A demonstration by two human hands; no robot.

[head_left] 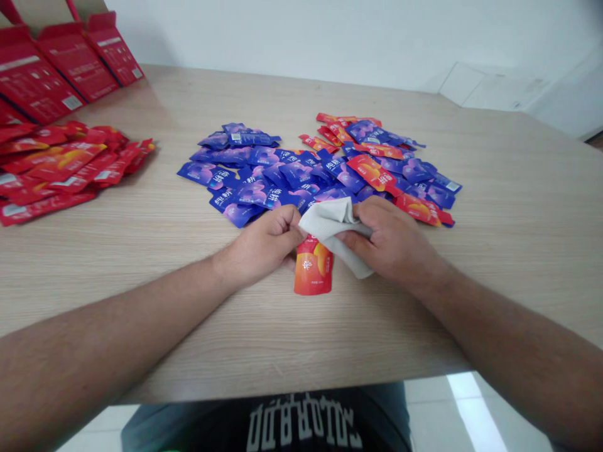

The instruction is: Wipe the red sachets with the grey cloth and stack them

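Observation:
My left hand grips the top of a red and orange foil pouch, whose upper end is hidden under my fingers and a grey cloth. My right hand is shut on that grey cloth, which is folded over the pouch. Both hands are just in front of a loose heap of blue foil pouches, mixed with several red and orange ones. The nearest pouches in the heap lie close to my knuckles.
A pile of red pouches lies on the left of the light wood-grain table. Red printed cartons stand beyond it at the far left corner. A white wall rises behind the table.

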